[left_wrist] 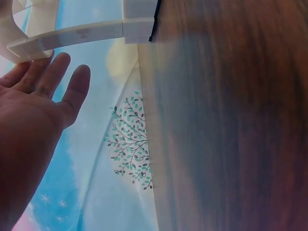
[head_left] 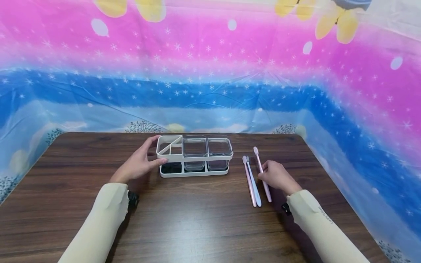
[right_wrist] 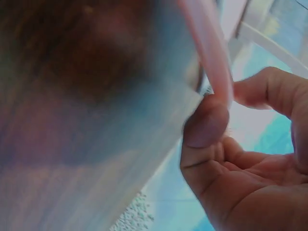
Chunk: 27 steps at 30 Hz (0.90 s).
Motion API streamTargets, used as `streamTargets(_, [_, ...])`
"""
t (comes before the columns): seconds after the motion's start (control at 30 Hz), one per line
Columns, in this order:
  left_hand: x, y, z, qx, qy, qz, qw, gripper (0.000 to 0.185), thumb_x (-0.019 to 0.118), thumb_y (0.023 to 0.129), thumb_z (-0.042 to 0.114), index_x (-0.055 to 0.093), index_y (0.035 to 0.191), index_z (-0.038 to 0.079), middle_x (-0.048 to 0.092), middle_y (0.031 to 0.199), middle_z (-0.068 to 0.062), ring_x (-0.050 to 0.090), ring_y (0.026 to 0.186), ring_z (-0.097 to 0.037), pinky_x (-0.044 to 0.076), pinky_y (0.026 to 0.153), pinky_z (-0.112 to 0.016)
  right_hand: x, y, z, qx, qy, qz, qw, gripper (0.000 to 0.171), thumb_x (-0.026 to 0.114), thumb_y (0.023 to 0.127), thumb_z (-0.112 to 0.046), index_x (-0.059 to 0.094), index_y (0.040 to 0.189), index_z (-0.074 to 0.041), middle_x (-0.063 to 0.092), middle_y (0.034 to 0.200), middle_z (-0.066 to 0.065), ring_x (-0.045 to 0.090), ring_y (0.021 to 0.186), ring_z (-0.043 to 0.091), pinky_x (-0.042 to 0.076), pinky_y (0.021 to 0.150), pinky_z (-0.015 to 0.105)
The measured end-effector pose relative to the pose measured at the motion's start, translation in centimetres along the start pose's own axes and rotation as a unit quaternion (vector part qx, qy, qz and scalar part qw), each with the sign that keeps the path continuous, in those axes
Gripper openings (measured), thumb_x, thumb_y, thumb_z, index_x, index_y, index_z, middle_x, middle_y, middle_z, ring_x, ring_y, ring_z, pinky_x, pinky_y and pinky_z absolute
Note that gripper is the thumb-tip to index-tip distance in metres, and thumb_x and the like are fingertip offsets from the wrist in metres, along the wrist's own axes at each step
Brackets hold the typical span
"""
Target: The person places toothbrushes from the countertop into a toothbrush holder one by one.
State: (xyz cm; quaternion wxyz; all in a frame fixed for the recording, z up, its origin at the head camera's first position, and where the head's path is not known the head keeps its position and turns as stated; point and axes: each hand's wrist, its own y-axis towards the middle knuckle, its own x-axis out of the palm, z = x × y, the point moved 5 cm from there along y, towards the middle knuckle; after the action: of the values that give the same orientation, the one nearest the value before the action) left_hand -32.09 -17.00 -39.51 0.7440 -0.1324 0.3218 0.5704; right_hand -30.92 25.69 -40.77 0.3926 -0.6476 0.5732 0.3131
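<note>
In the head view, a white toothbrush holder [head_left: 194, 159] stands on the table, with a divided section at its left and two clear cups [head_left: 219, 147] in the others. My left hand [head_left: 139, 162] holds the holder's left end, thumb on the front rim and fingers at the back. The left wrist view shows fingertips touching the white frame [left_wrist: 82, 36]. Between thumb and fingertips, my right hand [head_left: 277, 177] pinches a pink toothbrush [head_left: 258, 157] by its handle. To its left lie another pink toothbrush [head_left: 249, 182] and a light-blue toothbrush [head_left: 254, 184], side by side.
The dark wooden table [head_left: 184, 226] ends at a back edge just behind the holder. A patterned pink and blue cloth [head_left: 197, 91] hangs behind the table and along its right side.
</note>
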Motion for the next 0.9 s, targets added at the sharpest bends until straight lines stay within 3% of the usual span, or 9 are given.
streamTargets(0.17, [0.0,-0.1,-0.2,-0.006,-0.012,-0.005,0.9999,0.089,0.067,0.084,0.049,0.018,0.15,0.017,0.025,0.149,-0.016,0.036,0.128,-0.043,0.032,0.098,-0.062,-1.8,-0.9,-1.3,-0.058,0.03,0.062,0.996,0.019,0.061,0.085,-0.009,0.053,0.099,-0.001,0.056,0.083,0.008,0.052,0.067,0.019,0.045,0.056,0.031])
streamTargets(0.37, [0.0,-0.1,-0.1,-0.006,-0.006,-0.007,0.9999,0.09,0.067,0.083,0.05,0.017,0.15,0.017,0.026,0.149,-0.017,0.035,0.128,-0.043,0.032,0.098,-0.062,-3.4,-1.8,-3.2,-0.115,0.057,0.13,0.983,0.019,0.06,0.086,-0.008,0.055,0.103,-0.002,0.059,0.088,0.008,0.056,0.076,0.02,0.049,0.065,0.033])
streamTargets(0.63, [0.2,0.1,0.0,0.004,-0.017,-0.008,0.9998,0.086,0.068,0.085,0.045,0.019,0.149,0.016,0.029,0.146,-0.018,0.039,0.125,-0.044,0.035,0.097,-0.059,-4.3,-2.8,-5.9,-0.21,0.1,0.189,0.954,0.016,0.062,0.09,-0.007,0.055,0.104,-0.005,0.059,0.086,0.005,0.056,0.073,0.016,0.048,0.062,0.028])
streamTargets(0.8, [0.2,-0.1,0.0,-0.003,-0.024,-0.01,0.9997,0.089,0.068,0.084,0.048,0.017,0.15,0.017,0.025,0.149,-0.017,0.038,0.126,-0.046,0.036,0.096,-0.06,-4.4,-3.9,-8.0,-0.26,0.153,0.202,0.932,0.017,0.064,0.091,-0.007,0.054,0.105,-0.005,0.059,0.086,0.004,0.056,0.07,0.015,0.049,0.057,0.025])
streamTargets(0.9, [0.1,-0.1,0.0,-0.008,-0.019,-0.011,0.9997,0.09,0.067,0.083,0.05,0.017,0.15,0.017,0.024,0.15,-0.017,0.037,0.127,-0.045,0.035,0.097,-0.06,-4.2,-4.4,-9.0,-0.276,0.173,0.202,0.924,0.017,0.064,0.091,-0.008,0.054,0.105,-0.006,0.059,0.086,0.004,0.056,0.069,0.015,0.048,0.057,0.026])
